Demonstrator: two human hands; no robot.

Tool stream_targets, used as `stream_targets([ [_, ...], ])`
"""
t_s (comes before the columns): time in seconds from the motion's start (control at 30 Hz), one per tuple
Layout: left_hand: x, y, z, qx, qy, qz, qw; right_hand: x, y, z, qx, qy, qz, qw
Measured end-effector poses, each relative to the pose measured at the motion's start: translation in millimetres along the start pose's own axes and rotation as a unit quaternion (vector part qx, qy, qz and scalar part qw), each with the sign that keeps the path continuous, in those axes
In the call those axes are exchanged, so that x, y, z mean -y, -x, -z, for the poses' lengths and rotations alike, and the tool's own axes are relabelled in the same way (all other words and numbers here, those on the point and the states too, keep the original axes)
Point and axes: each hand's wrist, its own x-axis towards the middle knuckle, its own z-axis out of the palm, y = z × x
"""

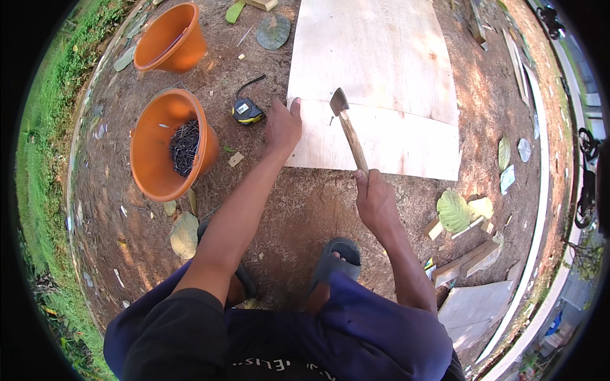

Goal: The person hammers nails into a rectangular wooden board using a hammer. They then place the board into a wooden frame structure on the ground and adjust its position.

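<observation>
My right hand is closed around the wooden handle of a hammer. The hammer's metal head is over a pale plywood sheet, close to a small nail that sticks up from the wood. At the sheet's left edge, my left hand grips the side with its thumb on the edge; its lower fingers are hidden. A black and yellow tape measure lies on the ground just left of that hand. Further left, an orange bucket holds a heap of nails.
A second orange bucket stands at the far left. Wood offcuts and a grey board lie at right. Dry leaves are scattered over the soil. My sandalled foot is near the sheet's front edge.
</observation>
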Motion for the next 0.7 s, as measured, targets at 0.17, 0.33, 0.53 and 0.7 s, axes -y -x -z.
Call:
stream_targets([
  [0.17,8.0,-7.8,5.0,0.079,0.012,0.004,0.997,44.1,26.3,41.1,-0.134,-0.098,0.073,0.983],
  [0.33,9.5,-12.8,-10.2,0.085,0.087,-0.002,0.993,-17.5,4.1,-8.6,-0.051,0.027,0.028,0.998],
  [0.53,15.6,-12.1,-0.6,0.076,0.218,-0.011,0.973,41.4,16.6,43.5,-0.121,-0.085,0.072,0.986],
  [0.7,15.7,-27.5,-0.8,0.168,0.284,0.082,0.940,18.4,22.7,24.7,-0.186,-0.115,0.116,0.969],
])
